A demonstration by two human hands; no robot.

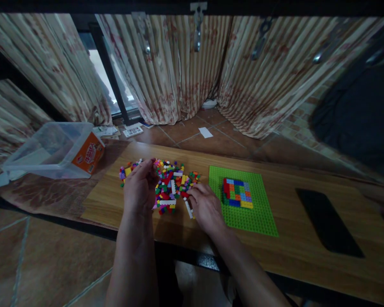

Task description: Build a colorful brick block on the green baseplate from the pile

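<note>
A heap of loose toy building bricks (pixel 167 187) in many colours lies on the wooden board. My left hand (pixel 140 183) is raised over the heap's left side, its fingers curled into a pinch; whatever is between the fingertips is too small and dark to name. At the heap's right edge, my right hand (pixel 206 207) reaches down with fingers apart, the tips touching bricks beside a red one (pixel 184 195). A long white brick (pixel 188 209) lies just left of that hand. Farther right, a multicoloured brick build (pixel 238 194) sits on a green studded baseplate (pixel 256 224).
A clear plastic bin (pixel 48 164) with an orange label stands at the left, beside the wooden board (pixel 107 204). Toward the right end lies a flat black slab (pixel 329 221). Curtains (pixel 179 68) hang behind, and papers (pixel 205 132) lie on the tiled floor.
</note>
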